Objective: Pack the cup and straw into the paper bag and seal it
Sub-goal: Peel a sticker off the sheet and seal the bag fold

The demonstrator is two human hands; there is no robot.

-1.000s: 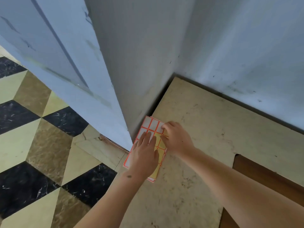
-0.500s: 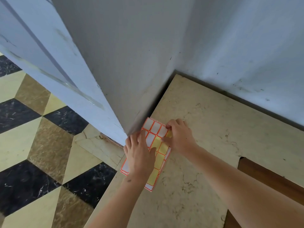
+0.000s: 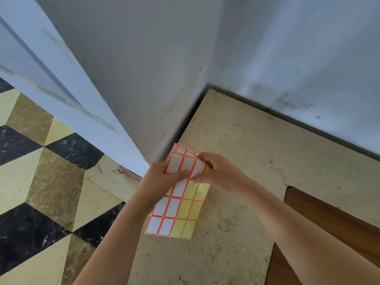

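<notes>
A sheet of white labels with orange borders on yellow backing [image 3: 176, 212] lies on the beige stone ledge [image 3: 246, 161] near the wall corner. Its top part is lifted and bent toward me. My left hand [image 3: 162, 177] grips the sheet's left side, thumb on the top row. My right hand [image 3: 218, 171] pinches the top right corner of the sheet. More label sheets [image 3: 181, 149] peek out underneath at the far end. No cup, straw or paper bag is in view.
Grey-blue walls [image 3: 287, 58] meet in a corner just behind the sheets. A brown wooden surface [image 3: 329, 223] shows through a gap in the ledge at the right. A patterned black, gold and cream tiled floor [image 3: 41, 182] lies below at the left.
The top of the label sheet has come up off the ledge and bent toward me. Both hands moved from pressing flat on it to gripping its upper edge.
</notes>
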